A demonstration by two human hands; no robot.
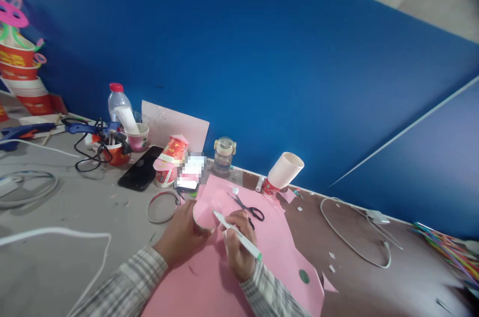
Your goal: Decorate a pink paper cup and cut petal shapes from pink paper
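Observation:
My left hand (182,235) is wrapped around a pink-covered paper cup (204,213), holding it down on a large pink paper sheet (269,252). My right hand (238,249) grips a white marker with a green end (239,235); its tip rests against the cup's side. Black-handled scissors (247,207) lie on the pink sheet just beyond my right hand. Both sleeves are plaid.
A tilted stack of paper cups (281,173), a small glass jar (224,155), a decorated red cup (170,159), a black phone (141,167) and a tape ring (163,205) lie behind. Glue guns (86,130), a bottle (119,102) and white cables (355,242) lie around. Coloured straws (449,247) are at the right.

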